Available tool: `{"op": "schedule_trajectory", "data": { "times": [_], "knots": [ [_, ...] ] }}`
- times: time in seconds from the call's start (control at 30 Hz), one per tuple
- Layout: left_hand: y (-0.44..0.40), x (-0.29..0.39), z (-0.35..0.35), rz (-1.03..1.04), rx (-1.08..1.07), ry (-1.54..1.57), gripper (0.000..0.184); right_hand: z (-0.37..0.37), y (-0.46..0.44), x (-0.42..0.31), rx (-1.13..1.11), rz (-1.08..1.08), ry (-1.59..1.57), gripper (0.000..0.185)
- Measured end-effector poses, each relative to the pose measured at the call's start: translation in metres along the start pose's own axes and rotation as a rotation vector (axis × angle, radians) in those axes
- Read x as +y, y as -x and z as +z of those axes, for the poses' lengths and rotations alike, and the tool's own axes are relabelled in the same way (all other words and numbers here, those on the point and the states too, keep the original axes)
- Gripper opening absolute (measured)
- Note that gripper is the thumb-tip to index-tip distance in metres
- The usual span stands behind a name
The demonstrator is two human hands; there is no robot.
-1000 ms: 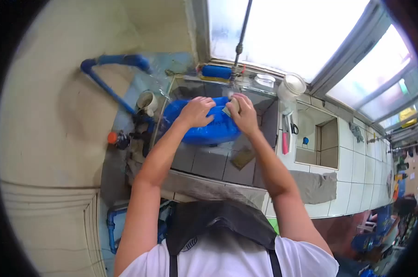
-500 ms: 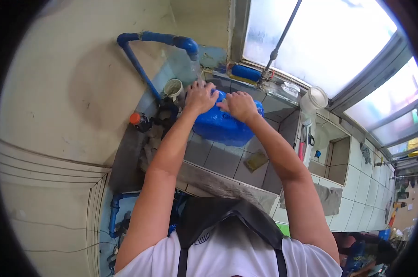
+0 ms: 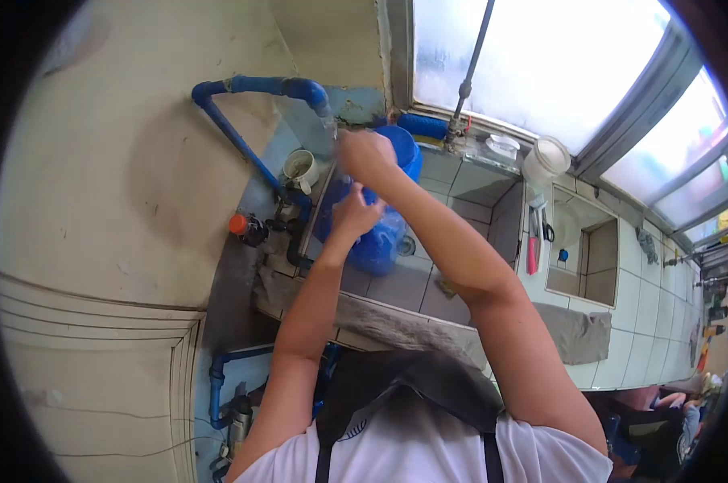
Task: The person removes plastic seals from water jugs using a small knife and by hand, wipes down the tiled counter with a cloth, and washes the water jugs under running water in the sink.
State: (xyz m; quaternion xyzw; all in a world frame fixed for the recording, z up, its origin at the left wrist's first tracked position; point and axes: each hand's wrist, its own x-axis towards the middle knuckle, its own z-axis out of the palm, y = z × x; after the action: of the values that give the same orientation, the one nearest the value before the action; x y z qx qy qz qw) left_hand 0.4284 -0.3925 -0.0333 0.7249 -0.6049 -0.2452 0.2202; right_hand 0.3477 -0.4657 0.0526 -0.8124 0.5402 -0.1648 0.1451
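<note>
A blue plastic container (image 3: 380, 245) lies in the tiled sink (image 3: 460, 173), its wet side glinting and a round blue end (image 3: 402, 149) showing at the back. My left hand (image 3: 357, 216) is closed on the near part of the container, thumb pointing up. Above and across it, my right hand (image 3: 368, 157) is bent over the container's upper part close to the water stream. Its fingers are blurred and partly hidden, so their grip is unclear. Water (image 3: 330, 125) runs from the blue pipe spout (image 3: 309, 90) just beside my right hand.
A white mug (image 3: 300, 167) and an orange-capped bottle (image 3: 247, 227) stand left of the sink. On the right are a white tub (image 3: 546, 161), a red-handled tool (image 3: 533, 249), scissors (image 3: 548, 229) and a second basin (image 3: 593, 266). Grey cloths (image 3: 573, 332) lie along the front edge.
The blue container has turned, and its round end now shows at the back. My right hand has moved left over it toward the water; my left hand has come lower and nearer.
</note>
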Motion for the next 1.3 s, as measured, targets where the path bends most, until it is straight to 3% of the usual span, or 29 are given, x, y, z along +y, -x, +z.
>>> {"op": "schedule_trajectory", "data": {
  "times": [0.07, 0.1, 0.17, 0.2, 0.23, 0.3, 0.33, 0.4, 0.5, 0.57, 0.63, 0.67, 0.73, 0.77, 0.8, 0.83, 0.9, 0.93, 0.97, 1.0, 1.03, 1.07, 1.1, 1.17, 1.23, 1.3],
  "knots": [
    [-0.005, 0.007, 0.004, 0.070, -0.119, -0.215, 0.078, 0.013, -0.023, -0.005, 0.037, -0.259, -0.085, 0.023],
    [-0.036, -0.028, 0.035, 0.077, -0.130, -0.221, 0.078, 0.012, -0.018, -0.006, 0.040, -0.245, -0.090, 0.023],
    [-0.100, -0.109, 0.084, 0.460, 0.026, -0.069, 0.065, 0.011, 0.000, -0.008, 0.082, -0.247, -0.729, 0.028],
    [-0.074, -0.080, 0.057, 0.677, 0.130, 0.222, 0.047, 0.021, 0.017, -0.004, 0.278, -0.207, -0.793, 0.028],
    [-0.065, -0.076, 0.043, 0.678, 0.110, 0.225, 0.047, 0.032, 0.039, -0.001, 0.473, -0.163, -0.849, 0.029],
    [-0.059, -0.087, 0.016, 0.231, -0.384, 0.810, 0.022, 0.045, 0.101, 0.010, 0.643, -0.131, -0.912, 0.041],
    [-0.050, -0.077, 0.005, 0.226, -0.403, 0.807, 0.022, 0.059, 0.133, 0.019, 0.591, -0.106, -0.754, 0.048],
    [-0.034, -0.060, -0.010, -0.140, -0.447, 0.735, 0.011, 0.105, 0.184, 0.044, 0.513, -0.048, -0.542, 0.055],
    [-0.029, -0.073, 0.013, -0.270, -0.388, 0.854, 0.011, 0.173, 0.212, 0.129, 0.544, 0.065, -0.434, 0.059],
    [-0.033, -0.081, 0.027, -0.297, -0.325, 0.785, 0.009, 0.142, 0.212, 0.169, 0.125, 0.895, -0.652, 0.055],
    [-0.045, -0.088, 0.038, -0.247, -0.263, 0.712, 0.009, 0.192, 0.207, 0.238, 0.026, 1.078, -0.809, 0.061],
    [-0.048, -0.082, 0.041, -0.226, -0.243, 0.664, 0.010, 0.175, 0.199, 0.231, 0.037, 1.086, -0.815, 0.061],
    [-0.050, -0.067, 0.044, -0.175, -0.211, 0.564, 0.012, 0.122, 0.170, 0.180, 0.015, 1.035, -0.656, 0.058],
    [-0.052, -0.059, 0.044, -0.131, -0.165, 0.471, 0.014, 0.162, 0.160, 0.168, 0.175, 0.771, -0.414, 0.062],
    [-0.054, -0.053, 0.045, -0.142, -0.156, 0.425, 0.023, 0.180, 0.159, 0.142, 0.528, 0.470, -0.453, 0.063],
    [-0.053, -0.052, 0.045, -0.144, -0.163, 0.421, 0.023, 0.174, 0.164, 0.133, 0.526, 0.478, -0.454, 0.063],
    [-0.051, -0.052, 0.045, -0.084, -0.185, 0.422, 0.030, 0.144, 0.169, 0.119, 0.505, 0.066, -0.408, 0.062],
    [-0.052, -0.057, 0.045, -0.087, -0.230, 0.455, 0.034, 0.157, 0.176, 0.149, 0.514, 0.077, -0.454, 0.062],
    [-0.048, -0.053, 0.041, -0.076, -0.226, 0.455, 0.034, 0.173, 0.177, 0.179, 0.548, 0.245, -0.580, 0.054],
    [-0.039, -0.048, 0.033, -0.115, -0.273, 0.487, 0.033, 0.151, 0.186, 0.205, 0.261, 0.580, -0.690, 0.052],
    [-0.030, -0.042, 0.026, -0.158, -0.320, 0.515, 0.033, 0.202, 0.186, 0.255, 0.196, 0.828, -0.694, 0.041],
    [-0.024, -0.033, 0.023, -0.151, -0.290, 0.443, 0.033, 0.253, 0.184, 0.277, 0.314, 1.167, -0.633, 0.041],
    [-0.022, -0.029, 0.021, -0.148, -0.286, 0.442, 0.033, 0.231, 0.180, 0.262, 0.316, 1.163, -0.635, 0.041],
    [-0.016, -0.027, 0.024, 0.000, -0.291, 0.326, 0.033, 0.142, 0.170, 0.198, 0.355, 0.740, -0.489, 0.040],
    [-0.010, -0.029, 0.029, 0.096, -0.288, 0.312, 0.034, 0.117, 0.145, 0.156, 0.852, 0.163, -0.336, 0.046],
    [0.007, -0.011, 0.023, 0.260, -0.253, 0.232, 0.034, 0.072, 0.142, 0.149, 0.844, 0.066, -0.254, 0.044]
  ]
}}
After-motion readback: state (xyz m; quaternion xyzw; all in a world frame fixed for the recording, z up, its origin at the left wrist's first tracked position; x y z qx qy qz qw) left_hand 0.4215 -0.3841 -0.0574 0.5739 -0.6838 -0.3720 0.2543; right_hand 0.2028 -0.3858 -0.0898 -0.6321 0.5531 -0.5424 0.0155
